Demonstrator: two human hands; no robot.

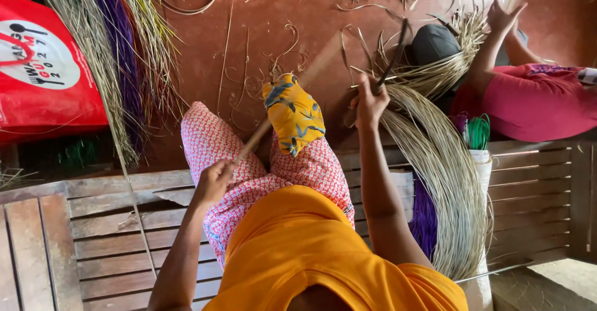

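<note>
While person sits on wooden bench (112, 224), left hand (214, 180) clenches near end of long thin strip (292, 93), blurred, running up-right from bench toward right hand (368, 103). Right hand raised beyond bench edge, fist closed around dark knife handle (392, 59) and strip's far end. Pale reed bundle (448, 174) curves over bench just right of right arm, purple strands beneath. Red bag (43, 68) on floor beyond bench's left end. Another person in pink shirt (535, 100) beyond bench's right end.
</note>
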